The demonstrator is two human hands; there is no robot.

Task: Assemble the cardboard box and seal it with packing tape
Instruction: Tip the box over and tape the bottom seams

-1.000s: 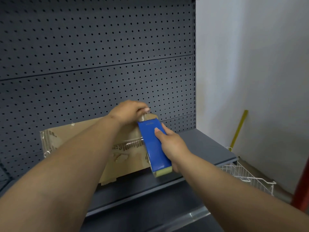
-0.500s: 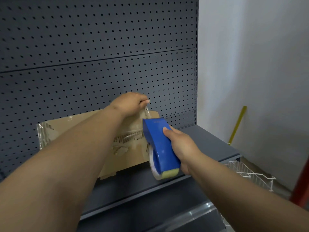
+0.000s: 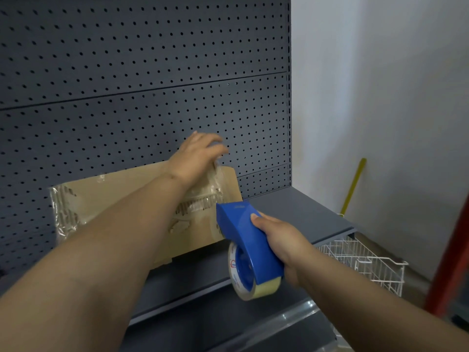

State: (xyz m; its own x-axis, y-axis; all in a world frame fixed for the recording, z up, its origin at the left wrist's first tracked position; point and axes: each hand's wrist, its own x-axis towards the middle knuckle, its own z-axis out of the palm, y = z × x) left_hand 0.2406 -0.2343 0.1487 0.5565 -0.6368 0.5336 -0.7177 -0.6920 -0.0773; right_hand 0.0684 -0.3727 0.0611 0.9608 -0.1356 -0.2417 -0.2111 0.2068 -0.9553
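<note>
A flattened cardboard box [image 3: 121, 196] stands on edge on a grey shelf [image 3: 299, 212], leaning against the dark pegboard [image 3: 152, 72], its long axis running left to right and its broad face turned to the camera. The brown face is scuffed, with torn patches and old clear tape wrinkled over its left end. The right hand [image 3: 284, 240] grips a blue tape dispenser [image 3: 247, 237] just in front of the box's right end, nose angled up toward the box and the tape roll [image 3: 241, 280] at its lower, nearer end. The left hand [image 3: 198, 156], well apart from the right, is blurred at the box's top right corner, where a clear strip shines; whether its fingers pinch the strip cannot be told. A white wire basket [image 3: 368, 262] sits right of the shelf.
</note>
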